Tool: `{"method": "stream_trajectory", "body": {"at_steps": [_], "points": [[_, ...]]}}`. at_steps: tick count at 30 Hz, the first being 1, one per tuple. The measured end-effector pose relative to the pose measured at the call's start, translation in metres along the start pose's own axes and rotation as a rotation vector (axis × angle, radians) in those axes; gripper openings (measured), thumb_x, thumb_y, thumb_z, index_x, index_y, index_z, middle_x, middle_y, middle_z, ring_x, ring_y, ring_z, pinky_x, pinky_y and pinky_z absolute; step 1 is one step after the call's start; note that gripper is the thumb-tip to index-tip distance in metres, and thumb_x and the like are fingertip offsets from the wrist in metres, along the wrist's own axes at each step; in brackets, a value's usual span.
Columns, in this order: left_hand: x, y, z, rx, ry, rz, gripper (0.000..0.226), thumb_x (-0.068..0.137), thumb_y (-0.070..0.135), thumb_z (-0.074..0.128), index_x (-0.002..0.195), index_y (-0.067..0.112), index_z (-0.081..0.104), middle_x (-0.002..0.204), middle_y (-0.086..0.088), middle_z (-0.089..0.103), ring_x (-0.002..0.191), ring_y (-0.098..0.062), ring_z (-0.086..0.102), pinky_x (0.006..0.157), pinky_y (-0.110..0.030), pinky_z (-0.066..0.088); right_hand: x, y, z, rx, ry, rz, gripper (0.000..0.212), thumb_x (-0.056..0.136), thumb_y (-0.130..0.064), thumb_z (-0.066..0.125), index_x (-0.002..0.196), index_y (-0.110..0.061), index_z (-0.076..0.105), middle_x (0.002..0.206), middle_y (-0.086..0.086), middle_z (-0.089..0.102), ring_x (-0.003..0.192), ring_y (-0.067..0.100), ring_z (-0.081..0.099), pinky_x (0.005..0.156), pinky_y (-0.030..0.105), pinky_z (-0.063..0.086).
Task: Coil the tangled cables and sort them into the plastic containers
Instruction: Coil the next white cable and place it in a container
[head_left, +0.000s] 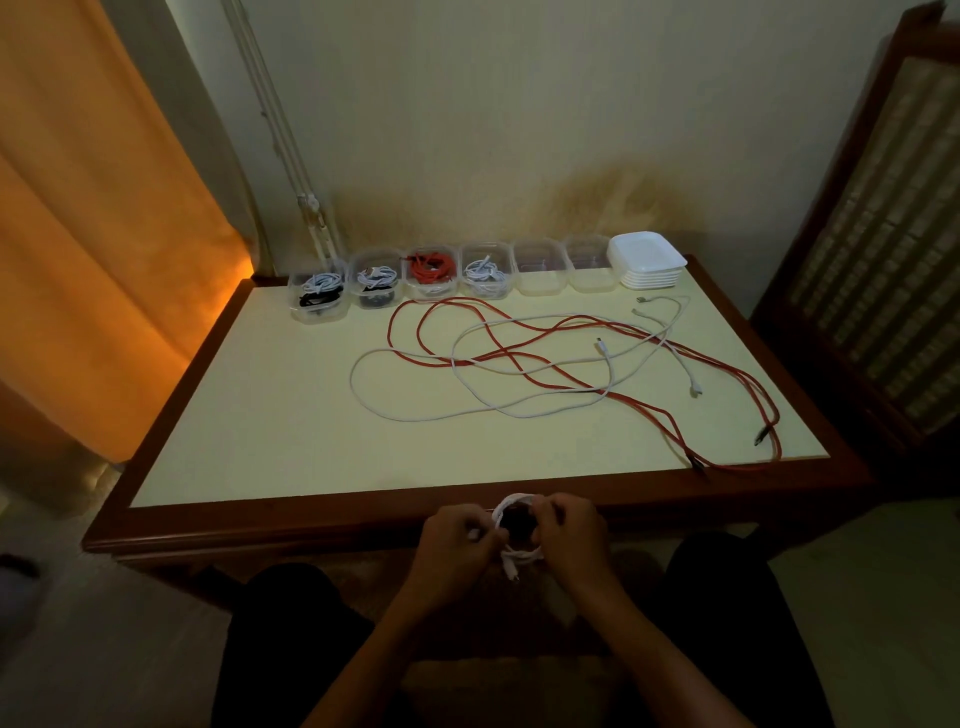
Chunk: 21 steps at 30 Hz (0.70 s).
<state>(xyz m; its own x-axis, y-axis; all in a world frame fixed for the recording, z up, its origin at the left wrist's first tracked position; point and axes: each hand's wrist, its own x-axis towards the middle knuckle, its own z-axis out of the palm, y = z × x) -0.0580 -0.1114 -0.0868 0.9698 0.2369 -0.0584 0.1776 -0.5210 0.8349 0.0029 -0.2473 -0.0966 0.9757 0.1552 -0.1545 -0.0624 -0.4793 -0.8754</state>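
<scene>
Ahead of us the tabletop (270, 415) carries everything, with six clear containers (447, 273) in a row along its far edge: the four on the left hold coiled cables, while the two empty containers (563, 267) sit toward the right, beside a stack of white lids (649, 260). Across the middle lie the tangled red cables (524, 358) and white cables (410, 410), sprawled mostly left to right. Nearest us, at the tabletop's near edge, we hold a small white coil (511, 525) between both hands. Our left hand (457, 540) pinches its left side and our right hand (569, 530) grips its right, fingers curled. We judge the coil nearly finished; the empty containers lie straight ahead and slightly right, so our right hand is nearer for the drop.
</scene>
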Motion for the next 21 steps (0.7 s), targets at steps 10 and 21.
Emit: {"method": "stream_trajectory", "body": {"at_steps": [10, 21], "points": [[-0.01, 0.006, 0.016, -0.764, 0.014, -0.217, 0.022, 0.091, 0.024, 0.059, 0.079, 0.009, 0.07, 0.09, -0.013, 0.068, 0.082, -0.027, 0.059, 0.071, -0.034, 0.043, 0.01, 0.006, 0.007, 0.051, 0.127, 0.13, 0.036, 0.1, -0.015, 0.05, 0.066, -0.011, 0.063, 0.062, 0.01, 0.065, 0.059, 0.029, 0.066, 0.062, 0.044, 0.058], [-0.006, 0.01, 0.007, -1.264, 0.158, -0.357, 0.014, 0.094, 0.013, 0.046, 0.099, 0.005, 0.057, 0.084, -0.009, 0.058, 0.076, -0.021, 0.054, 0.066, -0.032, 0.039, 0.01, 0.001, -0.001, 0.121, 0.198, 0.076, 0.039, 0.102, -0.017, 0.046, 0.074, 0.005, 0.062, 0.064, 0.02, 0.063, 0.044, 0.022, 0.061, 0.051, 0.046, 0.053]]}}
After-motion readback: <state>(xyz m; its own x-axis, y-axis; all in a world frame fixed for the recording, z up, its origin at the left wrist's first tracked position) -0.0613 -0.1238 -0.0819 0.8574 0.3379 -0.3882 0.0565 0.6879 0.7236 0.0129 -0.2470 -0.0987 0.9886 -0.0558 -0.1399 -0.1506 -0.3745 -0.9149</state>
